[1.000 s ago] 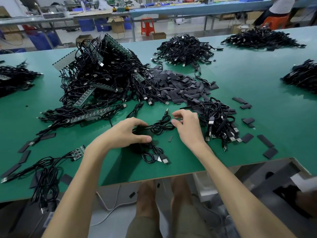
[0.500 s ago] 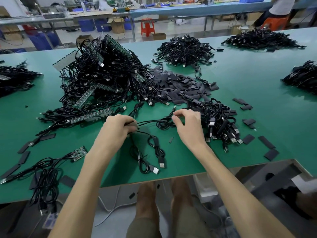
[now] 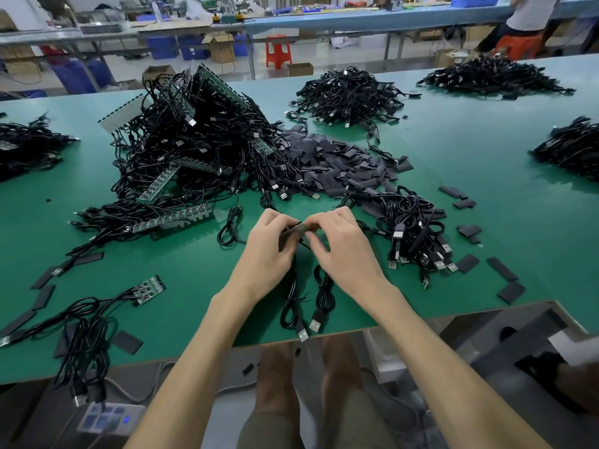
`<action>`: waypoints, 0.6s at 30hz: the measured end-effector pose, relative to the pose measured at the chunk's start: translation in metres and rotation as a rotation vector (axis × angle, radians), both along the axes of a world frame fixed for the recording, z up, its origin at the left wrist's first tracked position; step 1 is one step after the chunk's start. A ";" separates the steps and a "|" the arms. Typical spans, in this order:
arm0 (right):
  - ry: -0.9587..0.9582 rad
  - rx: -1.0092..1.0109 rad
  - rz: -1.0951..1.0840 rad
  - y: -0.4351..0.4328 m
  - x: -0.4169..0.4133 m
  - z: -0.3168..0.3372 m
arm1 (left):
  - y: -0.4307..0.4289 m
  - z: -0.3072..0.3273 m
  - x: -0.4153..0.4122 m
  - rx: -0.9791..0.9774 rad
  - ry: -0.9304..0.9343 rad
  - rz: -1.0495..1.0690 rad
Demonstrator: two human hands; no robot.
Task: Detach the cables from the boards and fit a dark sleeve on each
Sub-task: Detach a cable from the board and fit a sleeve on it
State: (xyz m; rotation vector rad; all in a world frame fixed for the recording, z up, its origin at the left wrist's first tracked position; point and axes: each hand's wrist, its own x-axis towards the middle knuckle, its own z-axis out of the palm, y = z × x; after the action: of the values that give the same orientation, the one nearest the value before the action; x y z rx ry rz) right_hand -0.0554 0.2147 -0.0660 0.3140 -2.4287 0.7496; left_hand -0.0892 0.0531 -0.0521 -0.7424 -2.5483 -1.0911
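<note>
My left hand [image 3: 265, 251] and my right hand [image 3: 343, 251] meet above the green table [image 3: 486, 157], both pinching a flat dark sleeve [image 3: 293, 233] between them. Thin black cables [image 3: 321, 293] hang from under my hands toward the front edge, ending in two USB plugs [image 3: 309, 325]. A big tangle of cables and green boards [image 3: 194, 147] lies behind on the left. A heap of loose dark sleeves [image 3: 334, 163] sits behind my hands. A bunch of sleeved cables [image 3: 415, 231] lies to the right of my right hand.
A small board with cables [image 3: 149, 288] lies front left. Single sleeves [image 3: 505, 270] are scattered at the front right and front left. More cable piles [image 3: 350, 95] stand at the back and at both sides. A person [image 3: 525, 14] sits at the far right.
My hands have come together and lifted, and now hold a sleeve between them. The cables under them have been pulled nearer the front edge.
</note>
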 end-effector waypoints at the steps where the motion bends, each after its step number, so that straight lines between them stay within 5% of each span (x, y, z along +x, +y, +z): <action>1: -0.012 0.004 0.008 -0.001 0.001 0.000 | -0.001 -0.001 0.001 0.008 0.003 0.002; 18: -0.333 -0.307 0.109 0.005 -0.006 -0.001 | 0.000 -0.010 0.005 0.028 -0.055 0.119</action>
State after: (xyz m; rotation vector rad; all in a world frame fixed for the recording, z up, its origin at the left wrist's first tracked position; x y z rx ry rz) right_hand -0.0614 0.2193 -0.0672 0.2129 -2.5613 1.2948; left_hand -0.0842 0.0532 -0.0623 -0.5530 -2.5796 -1.1207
